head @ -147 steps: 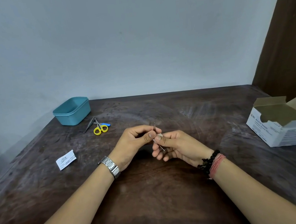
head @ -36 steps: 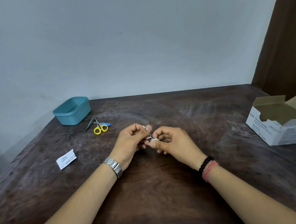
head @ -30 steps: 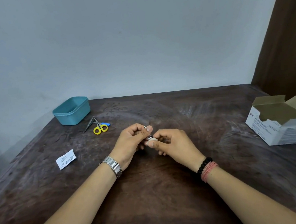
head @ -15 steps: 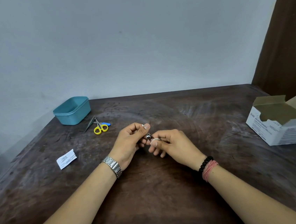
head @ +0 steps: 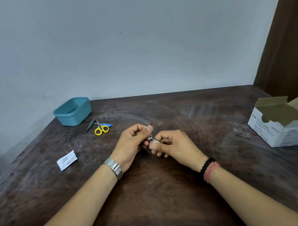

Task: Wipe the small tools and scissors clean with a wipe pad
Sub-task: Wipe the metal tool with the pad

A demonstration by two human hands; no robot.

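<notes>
My left hand (head: 132, 144) pinches small metal tool (head: 150, 137); right hand (head: 173, 143) pinches wipe pad (head: 155, 145) against it, above bench (head: 153, 195)

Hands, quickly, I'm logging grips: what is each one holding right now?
Left hand: pinches a small metal tool.
Right hand: pinches a wipe pad against that tool.

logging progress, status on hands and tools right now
Left hand pinches small metal tool; right hand pinches wipe pad against it. Scissors lie untouched by teal tub. Nothing in the way.
</notes>
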